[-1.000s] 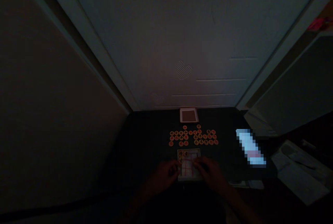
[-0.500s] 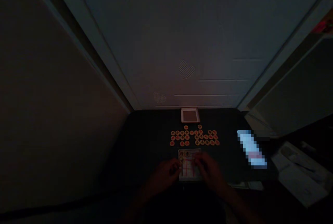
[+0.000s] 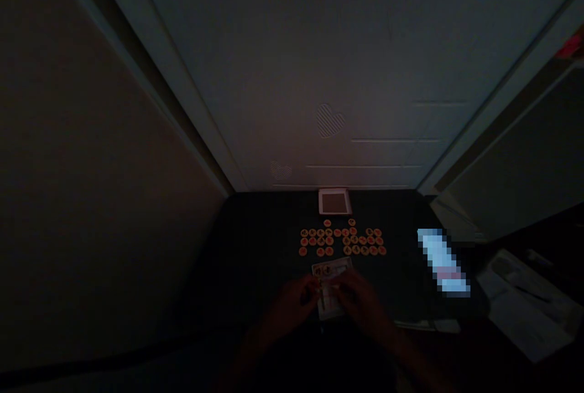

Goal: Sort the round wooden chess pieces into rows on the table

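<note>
A shallow white box (image 3: 337, 264) with reddish lines inside lies near the front edge of the dark table. A few round Chinese chess pieces (image 3: 326, 270) sit in its upper left part. My left hand (image 3: 301, 295) is at the box's left side, its thumb and fingers curled together on the edge. Over the right half of the box is my right hand (image 3: 358, 299), fingers bent and closed, pointing inward. Whatever its fingertips hold is too dark to make out. Beyond the box, several more Chinese chess pieces (image 3: 320, 241) lie flat in uneven rows.
Against the pale door (image 3: 292, 76) stands a white-rimmed square tray or lid (image 3: 349, 201) at the table's back. A bright blurred phone-like slab (image 3: 442, 262) lies at the right of the dark table (image 3: 255, 229). Farther right are white box-like things (image 3: 529, 320).
The white box has turned slightly, and its left side sits a little farther right. My right hand has moved left and inward over it. The pieces in rows keep their arrangement.
</note>
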Demonstrator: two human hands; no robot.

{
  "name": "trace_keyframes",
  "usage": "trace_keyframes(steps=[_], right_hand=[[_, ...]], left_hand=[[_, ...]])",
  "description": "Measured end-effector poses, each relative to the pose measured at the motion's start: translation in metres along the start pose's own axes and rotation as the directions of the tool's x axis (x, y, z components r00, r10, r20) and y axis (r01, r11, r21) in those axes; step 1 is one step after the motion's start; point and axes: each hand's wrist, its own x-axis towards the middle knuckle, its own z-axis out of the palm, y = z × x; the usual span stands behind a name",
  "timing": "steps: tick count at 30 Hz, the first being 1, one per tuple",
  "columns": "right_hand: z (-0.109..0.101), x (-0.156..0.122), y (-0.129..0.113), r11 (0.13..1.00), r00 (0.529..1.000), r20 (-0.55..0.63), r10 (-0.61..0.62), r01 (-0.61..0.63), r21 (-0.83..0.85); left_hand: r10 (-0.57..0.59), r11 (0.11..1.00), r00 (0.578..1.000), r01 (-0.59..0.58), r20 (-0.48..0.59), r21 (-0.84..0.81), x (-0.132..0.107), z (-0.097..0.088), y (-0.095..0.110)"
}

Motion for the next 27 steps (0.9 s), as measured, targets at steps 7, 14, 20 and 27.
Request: trace_keyframes(steps=[7,14,20,27], right_hand=[[0.003,0.004,-0.005,0.998,0.998,-0.041,0.049,-0.048,0.036],[0.003,0.008,-0.005,0.995,0.996,-0.010,0.087,-0.086,0.057],[0.008,0.007,-0.004,0.984,0.985,0.021,0.169,-0.170,0.057],[0.014,0.008,0.000,0.955,0.957,0.081,0.278,-0.284,0.081]], left_hand=[[0.005,1.000,1.000,-0.005,0.001,0.002,0.003,0.000,0.001],[0.017,1.000,1.000,-0.017,-0.022,0.011,0.005,0.003,-0.002],[0.025,1.000,0.999,-0.025,-0.037,0.006,0.006,0.006,-0.006],[0.023,1.000,0.999,-0.022,-0.040,0.013,0.006,0.006,-0.005]])
